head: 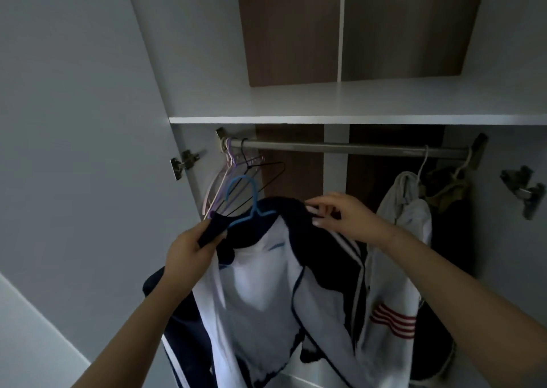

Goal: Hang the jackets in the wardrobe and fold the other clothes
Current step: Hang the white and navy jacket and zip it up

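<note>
Metal rail (340, 147) spans bare between bunched hangers (236, 168) and hung clothes (414, 198).

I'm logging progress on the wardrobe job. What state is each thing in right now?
Navy and white jacket: draped on the blue hanger, not yet on the rail.
Blue hanger: inside the jacket's collar, hook free of the rail.
Left hand: grips the jacket's left shoulder.
Right hand: pinches the collar.
Rail: carries empty hangers at left, a hung white garment at right.
</note>
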A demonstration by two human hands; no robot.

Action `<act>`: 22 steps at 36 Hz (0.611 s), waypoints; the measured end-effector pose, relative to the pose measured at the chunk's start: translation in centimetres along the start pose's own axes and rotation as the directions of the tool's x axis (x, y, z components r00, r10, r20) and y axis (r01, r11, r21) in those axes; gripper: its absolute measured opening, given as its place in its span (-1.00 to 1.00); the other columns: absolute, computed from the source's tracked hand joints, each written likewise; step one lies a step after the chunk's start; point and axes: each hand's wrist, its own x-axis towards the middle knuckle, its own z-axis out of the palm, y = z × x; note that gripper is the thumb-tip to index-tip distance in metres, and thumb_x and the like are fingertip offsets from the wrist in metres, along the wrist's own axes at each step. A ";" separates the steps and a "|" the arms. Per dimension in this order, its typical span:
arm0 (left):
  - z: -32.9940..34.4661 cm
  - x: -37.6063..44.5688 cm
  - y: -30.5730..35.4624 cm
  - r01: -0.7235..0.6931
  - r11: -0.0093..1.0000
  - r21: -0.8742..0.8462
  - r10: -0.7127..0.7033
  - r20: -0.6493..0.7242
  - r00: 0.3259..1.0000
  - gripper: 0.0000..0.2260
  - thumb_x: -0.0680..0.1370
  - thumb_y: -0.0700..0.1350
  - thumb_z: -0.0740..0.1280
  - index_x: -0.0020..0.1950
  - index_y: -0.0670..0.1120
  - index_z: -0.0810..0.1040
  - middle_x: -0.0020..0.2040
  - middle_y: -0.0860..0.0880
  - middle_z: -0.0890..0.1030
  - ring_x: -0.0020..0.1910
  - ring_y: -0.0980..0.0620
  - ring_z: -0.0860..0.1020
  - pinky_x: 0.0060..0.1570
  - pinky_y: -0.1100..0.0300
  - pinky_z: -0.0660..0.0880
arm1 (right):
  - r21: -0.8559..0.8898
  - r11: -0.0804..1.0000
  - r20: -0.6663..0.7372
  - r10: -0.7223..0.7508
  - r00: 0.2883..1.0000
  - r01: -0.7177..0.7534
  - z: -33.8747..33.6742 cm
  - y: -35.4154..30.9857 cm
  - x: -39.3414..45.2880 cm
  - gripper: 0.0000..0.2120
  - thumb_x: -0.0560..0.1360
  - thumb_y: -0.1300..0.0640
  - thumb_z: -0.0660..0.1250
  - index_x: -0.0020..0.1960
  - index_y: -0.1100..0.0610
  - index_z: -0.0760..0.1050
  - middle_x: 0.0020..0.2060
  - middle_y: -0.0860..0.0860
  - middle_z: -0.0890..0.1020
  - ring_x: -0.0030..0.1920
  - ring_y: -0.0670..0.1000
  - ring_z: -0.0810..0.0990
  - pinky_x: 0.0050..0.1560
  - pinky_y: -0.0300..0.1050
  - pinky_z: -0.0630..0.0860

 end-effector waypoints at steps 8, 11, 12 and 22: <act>-0.8 4.0 -1.8 0.019 0.980 -0.198 -0.003 0.081 0.997 -0.77 0.55 -0.12 0.39 -0.06 0.27 0.58 -0.25 0.18 0.65 -0.28 0.13 0.60 -0.23 0.10 0.51 | -0.269 0.952 -0.027 -0.158 0.987 0.145 2.6 -0.8 2.9 -0.51 0.47 -0.29 0.16 0.04 0.09 0.58 0.10 -0.07 0.45 0.11 -0.13 0.42 0.12 -0.19 0.30; -0.5 5.8 -1.6 -0.042 0.986 -0.160 0.056 0.083 0.995 -0.83 0.55 -0.08 0.38 -0.03 0.23 0.57 -0.25 0.22 0.64 -0.26 0.23 0.58 -0.26 0.21 0.49 | -0.121 0.990 -0.023 -0.070 0.997 0.066 3.9 -2.2 3.8 -0.60 0.52 -0.24 0.14 0.23 -0.09 0.51 -0.04 -0.09 0.65 -0.13 -0.20 0.58 -0.17 -0.23 0.52; -0.4 6.4 -1.5 -0.077 0.987 -0.144 0.089 0.075 0.993 -0.88 0.55 -0.08 0.37 -0.03 0.16 0.58 -0.28 0.18 0.62 -0.28 0.22 0.57 -0.30 0.23 0.47 | -0.171 0.984 -0.078 -0.062 0.995 0.048 4.1 -2.4 4.0 -0.58 0.53 -0.23 0.12 0.29 -0.10 0.48 -0.07 -0.07 0.66 -0.16 -0.16 0.60 -0.21 -0.21 0.52; -1.5 10.0 2.2 -0.189 0.978 0.090 0.171 0.178 0.969 -0.78 0.57 -0.20 0.31 -0.27 -0.03 0.44 -0.27 0.03 0.45 -0.26 0.00 0.49 -0.40 0.35 0.29 | -0.020 0.948 -0.492 0.267 0.829 -0.316 2.8 -2.3 5.6 -0.68 0.53 -0.21 0.22 0.05 -0.04 0.61 -0.14 0.00 0.68 -0.11 0.01 0.64 -0.12 -0.04 0.55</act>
